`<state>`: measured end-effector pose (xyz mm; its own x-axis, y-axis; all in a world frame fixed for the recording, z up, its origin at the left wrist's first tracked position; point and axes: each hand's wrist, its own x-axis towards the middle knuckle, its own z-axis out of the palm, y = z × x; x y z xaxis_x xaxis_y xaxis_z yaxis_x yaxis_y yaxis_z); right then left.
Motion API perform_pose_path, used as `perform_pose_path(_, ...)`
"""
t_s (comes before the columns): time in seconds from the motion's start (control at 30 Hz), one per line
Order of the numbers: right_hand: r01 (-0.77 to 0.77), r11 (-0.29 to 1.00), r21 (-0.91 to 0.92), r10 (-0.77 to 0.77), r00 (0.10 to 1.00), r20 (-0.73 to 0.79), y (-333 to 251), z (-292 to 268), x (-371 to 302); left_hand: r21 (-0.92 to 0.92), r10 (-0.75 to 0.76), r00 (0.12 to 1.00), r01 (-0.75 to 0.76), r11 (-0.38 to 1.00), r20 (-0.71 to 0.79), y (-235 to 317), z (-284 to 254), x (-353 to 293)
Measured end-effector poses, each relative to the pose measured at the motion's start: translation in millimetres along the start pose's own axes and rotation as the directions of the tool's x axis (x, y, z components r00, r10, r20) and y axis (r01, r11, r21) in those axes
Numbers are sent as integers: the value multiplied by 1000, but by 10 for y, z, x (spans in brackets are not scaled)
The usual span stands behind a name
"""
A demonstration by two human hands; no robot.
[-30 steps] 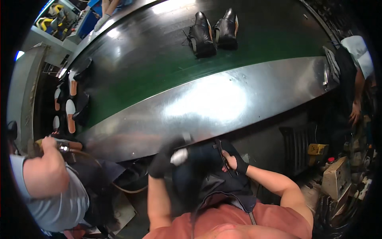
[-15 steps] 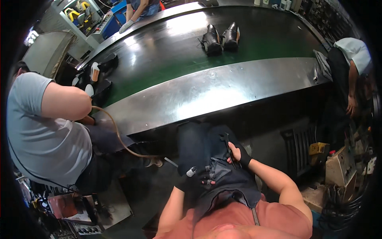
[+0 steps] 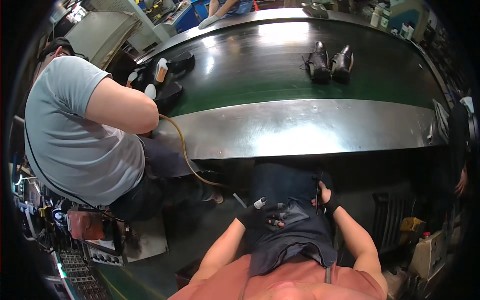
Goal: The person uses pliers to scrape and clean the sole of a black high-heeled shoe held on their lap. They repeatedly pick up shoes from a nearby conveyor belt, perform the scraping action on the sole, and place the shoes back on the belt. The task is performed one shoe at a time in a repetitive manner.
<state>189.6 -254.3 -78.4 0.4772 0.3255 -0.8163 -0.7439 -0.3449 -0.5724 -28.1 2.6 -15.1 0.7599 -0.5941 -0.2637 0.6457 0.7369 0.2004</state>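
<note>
My left hand [image 3: 260, 215], in a dark fingerless glove with pale tape on the finger ends, rests curled on my dark apron [image 3: 305, 237]. A thin pale stick [image 3: 240, 200] juts out beside it; whether the fingers grip it is hidden. At the right side of my lap, my right hand [image 3: 327, 199], also gloved, is closed around a slim dark hand tool [image 3: 318, 191] pointing away from me. Beyond my lap runs a metal-edged green conveyor belt [image 3: 240, 95]. On it stands a pair of black lace-up shoes [image 3: 330, 65], apart from my hands.
A co-worker in a grey T-shirt [image 3: 85, 130] stands close on the left, beside a yellowish hose [image 3: 182, 147] and several dark shoes [image 3: 172, 92]. Across the belt, another person's gloved hand [image 3: 208, 22] rests on the rim. Machine boxes [image 3: 429, 255] stand at lower right.
The view has turned, so the belt, shoes and co-worker sit farther right in it. The tool in my right hand stands straighter. My left hand keeps its place on the apron.
</note>
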Motion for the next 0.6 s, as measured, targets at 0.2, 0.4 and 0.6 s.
perform_pose_path(0.2,-28,1000,2,28,997,78,-17,-172,158,10,-9,999,9,1000,-36,66,39,53)
perform_pose_path(0.4,-18,1000,21,17,1000,21,89,-140,158,20,-45,998,45,999,-33,80,61,50)
perform_pose_path(0.6,-7,999,45,6,1000,30,87,-96,170,-59,-42,999,41,997,-11,79,43,21)
